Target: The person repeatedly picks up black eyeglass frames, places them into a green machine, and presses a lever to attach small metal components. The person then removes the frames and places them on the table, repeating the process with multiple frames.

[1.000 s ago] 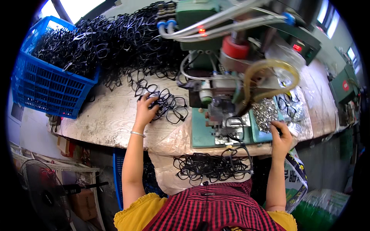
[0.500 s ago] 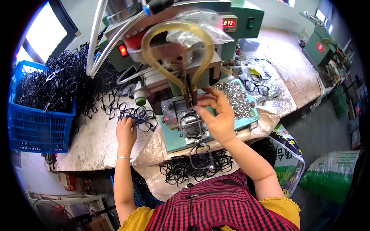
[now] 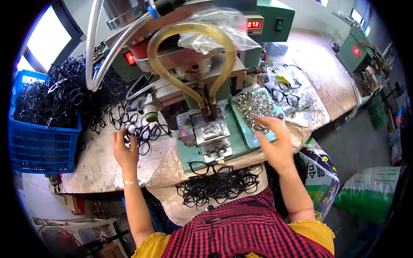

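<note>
**A:** The left hand (image 3: 125, 155) is reaching in at the loose cluster of spectacle frames (image 3: 150, 136), lying on the table left of the machine (image 3: 189, 112). Is it gripping one?

**B:** I'm not able to tell; the fingers are covering that spot. Those frames are overlapping, so lifting one could be dragging others along by their hooked rims.

**A:** And over on the right?

**B:** The right hand (image 3: 279, 148) is hovering by the tray (image 3: 249, 138) of small metal pieces (image 3: 251, 107), blurred, its thumb and forefinger standing apart, released, no piece showing between them. Pieces that tiny could be slipping or coming up doubled in a hasty pinch.

**A:** What's worrying you up front?

**B:** One dark frame (image 3: 211, 167) is lying at the machine's front edge, above the tangled heap (image 3: 219, 188). A passing sleeve could be knocking it crooked, and anything catching under the metal fixture (image 3: 211, 131) could be getting scratched.
</note>
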Motion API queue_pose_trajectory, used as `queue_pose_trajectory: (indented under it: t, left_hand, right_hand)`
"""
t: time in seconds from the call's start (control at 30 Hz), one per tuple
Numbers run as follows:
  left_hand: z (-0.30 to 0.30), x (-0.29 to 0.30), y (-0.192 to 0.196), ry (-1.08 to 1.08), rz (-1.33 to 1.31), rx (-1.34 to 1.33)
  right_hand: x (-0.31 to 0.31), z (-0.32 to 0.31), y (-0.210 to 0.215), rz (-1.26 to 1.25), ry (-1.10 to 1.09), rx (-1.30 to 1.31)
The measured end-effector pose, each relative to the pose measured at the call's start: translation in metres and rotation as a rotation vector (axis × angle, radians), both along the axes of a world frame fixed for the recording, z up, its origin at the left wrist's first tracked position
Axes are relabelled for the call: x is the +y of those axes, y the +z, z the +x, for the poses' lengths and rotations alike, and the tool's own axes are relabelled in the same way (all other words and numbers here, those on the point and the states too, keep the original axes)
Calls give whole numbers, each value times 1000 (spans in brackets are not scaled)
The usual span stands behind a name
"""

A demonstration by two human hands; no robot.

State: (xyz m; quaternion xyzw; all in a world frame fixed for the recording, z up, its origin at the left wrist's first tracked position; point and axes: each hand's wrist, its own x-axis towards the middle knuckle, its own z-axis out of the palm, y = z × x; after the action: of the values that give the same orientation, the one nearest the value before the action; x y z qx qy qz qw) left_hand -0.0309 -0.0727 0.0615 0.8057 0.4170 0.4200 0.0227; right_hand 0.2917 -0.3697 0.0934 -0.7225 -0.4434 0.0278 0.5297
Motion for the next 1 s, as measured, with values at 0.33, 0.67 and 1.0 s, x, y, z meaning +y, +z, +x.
queue_pose_trajectory:
  t: [0.33, 0.67, 1.0]
  left_hand:
    - [-4, 13, 20, 196, 139, 40]
    - [119, -172, 66, -1133, -2156, -760]
    - [130, -181, 75, -942, -2106, -852]
  right_hand:
    - [-3, 38, -65, -139, -352, -471]
    - [36, 45, -42, 17, -306, -352]
    - [42, 43, -41, -123, -166, -472]
